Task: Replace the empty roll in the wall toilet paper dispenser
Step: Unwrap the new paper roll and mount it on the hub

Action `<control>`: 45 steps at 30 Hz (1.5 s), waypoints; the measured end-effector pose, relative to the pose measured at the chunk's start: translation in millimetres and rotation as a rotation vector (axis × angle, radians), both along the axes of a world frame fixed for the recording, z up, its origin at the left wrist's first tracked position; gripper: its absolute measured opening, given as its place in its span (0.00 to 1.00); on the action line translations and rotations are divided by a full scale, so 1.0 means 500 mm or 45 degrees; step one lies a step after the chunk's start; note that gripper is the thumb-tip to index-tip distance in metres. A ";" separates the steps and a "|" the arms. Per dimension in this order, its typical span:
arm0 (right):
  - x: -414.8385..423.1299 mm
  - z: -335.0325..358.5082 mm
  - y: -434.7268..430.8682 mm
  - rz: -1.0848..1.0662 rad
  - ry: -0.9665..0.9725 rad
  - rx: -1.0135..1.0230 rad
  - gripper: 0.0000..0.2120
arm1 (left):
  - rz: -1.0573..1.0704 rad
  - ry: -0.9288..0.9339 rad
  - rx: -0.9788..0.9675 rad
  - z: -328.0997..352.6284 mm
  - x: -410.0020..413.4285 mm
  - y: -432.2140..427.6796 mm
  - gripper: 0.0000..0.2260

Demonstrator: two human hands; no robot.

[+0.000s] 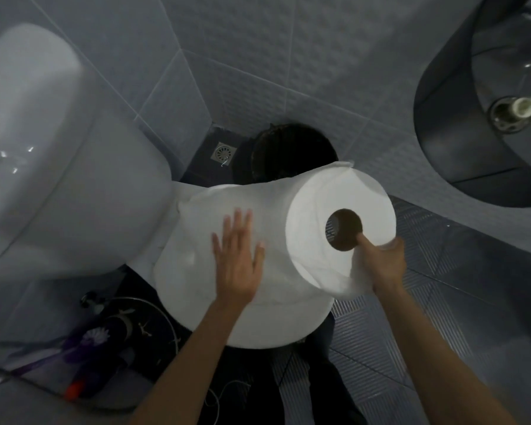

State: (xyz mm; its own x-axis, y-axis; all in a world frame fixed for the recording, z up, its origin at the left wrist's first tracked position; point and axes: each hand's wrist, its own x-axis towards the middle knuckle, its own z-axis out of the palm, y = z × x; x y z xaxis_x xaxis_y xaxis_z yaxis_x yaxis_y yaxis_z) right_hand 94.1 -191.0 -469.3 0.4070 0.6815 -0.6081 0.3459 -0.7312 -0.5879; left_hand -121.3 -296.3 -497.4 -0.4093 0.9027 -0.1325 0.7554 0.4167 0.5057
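Observation:
A large white jumbo toilet paper roll (313, 210) with a brown cardboard core (344, 229) hangs over the closed toilet lid (258, 326). My right hand (380, 262) grips its lower right edge, thumb at the rim of the core hole. A loose sheet of paper (227, 200) trails left from the roll across the lid. My left hand (238, 259) lies flat on that sheet with its fingers spread. The dark grey wall dispenser (442, 118) stands open at the upper right, and its bare spindle (515, 108) shows inside.
The white cistern (43, 142) fills the left side. Behind the toilet a black bin (288, 151) stands beside a floor drain (223, 152). A purple brush (89, 342), a hose and an orange-tipped object (74, 389) lie at the lower left. Grey ribbed floor tiles (442, 286) spread to the right.

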 end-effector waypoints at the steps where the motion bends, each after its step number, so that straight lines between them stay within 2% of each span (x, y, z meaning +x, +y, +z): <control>1: 0.004 -0.001 0.000 -0.023 0.030 0.016 0.32 | -0.092 -0.035 -0.042 -0.009 0.019 -0.010 0.26; 4: 0.023 -0.007 -0.002 -0.091 0.107 0.046 0.30 | -0.119 -0.076 -0.279 -0.060 0.026 -0.035 0.28; 9: 0.056 -0.011 -0.020 -0.199 0.276 0.096 0.29 | -0.025 0.096 -0.747 -0.117 -0.028 -0.066 0.33; 13: 0.076 -0.002 -0.034 -0.289 0.429 0.089 0.27 | 0.035 0.118 -0.872 -0.113 -0.063 -0.084 0.34; 18: 0.105 0.019 -0.031 -0.356 0.382 0.166 0.23 | 0.294 0.030 -1.018 -0.097 -0.110 -0.118 0.35; 22: 0.113 0.040 -0.028 -0.353 0.390 0.197 0.25 | 0.237 0.040 -1.055 -0.077 -0.133 -0.125 0.33; 26: 0.097 0.081 -0.041 -0.317 0.386 0.184 0.29 | 0.272 -0.066 -0.938 -0.006 -0.097 -0.076 0.31; 29: 0.077 0.129 -0.063 -0.320 0.378 0.162 0.31 | 0.222 -0.191 -0.501 0.101 -0.031 -0.034 0.27; 30: 0.067 0.135 -0.066 -0.320 0.381 0.158 0.31 | 0.193 -0.321 -0.332 0.135 -0.007 -0.018 0.26; 32: 0.051 0.167 -0.081 -0.333 0.413 0.149 0.31 | 0.166 -0.698 -0.150 0.232 0.045 -0.003 0.24; 34: 0.035 0.207 -0.098 -0.368 0.453 0.147 0.32 | 0.161 -1.083 -0.084 0.323 0.085 -0.004 0.25; 36: 0.021 0.233 -0.112 -0.398 0.484 0.158 0.32 | 0.176 -1.277 -0.074 0.368 0.108 -0.012 0.33; 40: 0.005 0.319 -0.135 -0.423 0.530 0.257 0.31 | 0.117 -1.263 -0.089 0.443 0.102 -0.014 0.48; 45: 0.003 0.437 -0.144 -0.406 0.556 0.462 0.28 | -0.060 -1.201 -0.001 0.541 0.085 -0.013 0.50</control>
State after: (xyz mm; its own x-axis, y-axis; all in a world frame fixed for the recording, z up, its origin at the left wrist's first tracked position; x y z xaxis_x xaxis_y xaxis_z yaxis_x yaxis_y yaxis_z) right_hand 95.6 -263.0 -250.6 0.3912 0.7613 -0.5171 -0.1819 -0.4868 -0.8544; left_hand -78.8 -302.5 -226.9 -0.0957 0.9154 -0.3909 0.0505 0.3967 0.9166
